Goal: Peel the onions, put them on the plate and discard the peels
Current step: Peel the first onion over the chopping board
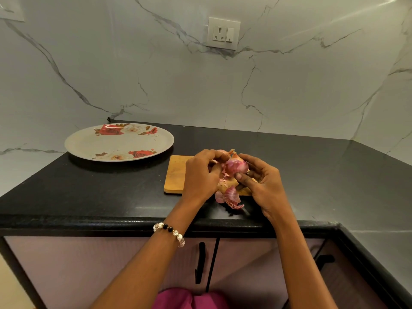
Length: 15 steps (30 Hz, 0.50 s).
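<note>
I hold a red onion (236, 166) above a wooden cutting board (176, 175). My right hand (260, 186) grips it from the right, thumb under its lower side. My left hand (201, 175) pinches a strip of dry skin at the onion's top left. Loose pink peels (229, 197) lie at the board's front edge and on the counter below my hands. Behind my left fingers part of another onion (221, 152) peeks out. The round plate (89, 143) with red roses lies to the left on the counter, with nothing on it.
The black stone counter (100, 192) runs to a marble wall behind and on both sides. A wall socket (223, 33) sits high on the back wall. Cabinet doors with black handles (199, 262) are below the counter's front edge.
</note>
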Each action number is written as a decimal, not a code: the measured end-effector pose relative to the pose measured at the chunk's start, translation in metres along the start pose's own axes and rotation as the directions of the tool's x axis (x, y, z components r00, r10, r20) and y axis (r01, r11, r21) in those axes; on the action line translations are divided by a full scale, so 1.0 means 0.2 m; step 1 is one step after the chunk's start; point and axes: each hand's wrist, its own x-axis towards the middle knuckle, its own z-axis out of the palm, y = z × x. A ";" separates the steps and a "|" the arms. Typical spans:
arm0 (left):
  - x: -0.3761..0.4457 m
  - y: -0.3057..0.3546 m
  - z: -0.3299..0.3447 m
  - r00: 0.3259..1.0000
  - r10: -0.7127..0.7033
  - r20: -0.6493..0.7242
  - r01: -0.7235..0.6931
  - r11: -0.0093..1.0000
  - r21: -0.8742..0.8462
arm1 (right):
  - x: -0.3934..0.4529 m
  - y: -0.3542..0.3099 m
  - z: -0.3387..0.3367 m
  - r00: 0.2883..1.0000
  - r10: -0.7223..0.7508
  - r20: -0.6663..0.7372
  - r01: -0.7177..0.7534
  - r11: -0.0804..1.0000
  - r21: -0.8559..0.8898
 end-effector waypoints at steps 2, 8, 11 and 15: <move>0.00 0.00 0.00 1.000 0.010 -0.007 -0.010 1.000 -0.007 | 0.00 0.00 0.00 1.000 -0.014 0.007 0.014 1.000 -0.016; 0.00 0.00 0.00 0.999 0.047 0.027 -0.047 0.999 -0.003 | 0.01 0.03 0.00 0.999 -0.042 0.020 0.043 0.996 -0.072; 0.00 0.00 0.01 0.998 0.052 0.029 -0.052 0.999 0.016 | 0.02 0.04 0.00 0.998 -0.053 0.028 0.056 0.993 -0.106; 0.00 0.00 0.01 0.998 0.064 0.019 -0.064 0.997 0.034 | 0.02 0.04 0.00 0.998 -0.051 0.030 0.054 0.993 -0.103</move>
